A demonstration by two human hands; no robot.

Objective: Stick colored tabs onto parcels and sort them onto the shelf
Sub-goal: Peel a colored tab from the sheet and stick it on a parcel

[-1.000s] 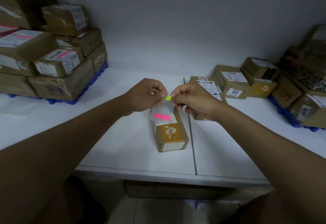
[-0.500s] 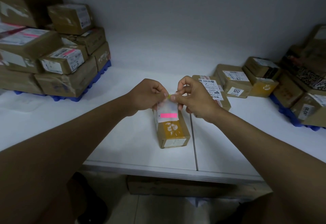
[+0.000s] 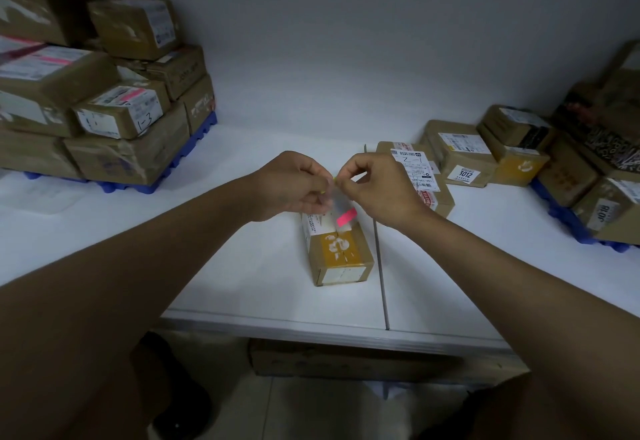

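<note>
A small brown parcel [image 3: 341, 257] with a yellow patch lies lengthwise on the white table [image 3: 242, 266], just left of the table's seam. Above its far end my left hand [image 3: 294, 185] pinches a clear tab sheet [image 3: 341, 205] that carries a pink tab [image 3: 345, 217]. My right hand [image 3: 377, 185] pinches a yellow-green tab [image 3: 335, 180] at the sheet's top edge, fingertips almost touching those of the left hand. Both hands hover over the parcel; its far end is hidden behind them.
A tall stack of brown parcels [image 3: 104, 93] on a blue pallet [image 3: 187, 148] fills the left back. More parcels [image 3: 460, 152] lie at the right back, some on another blue pallet [image 3: 568, 221]. One labelled parcel [image 3: 419, 176] sits just behind my right hand.
My hands have drawn closer together, so less of the yellow-green tab shows. The sheet with the pink tab has tilted. The view has shifted slightly.
</note>
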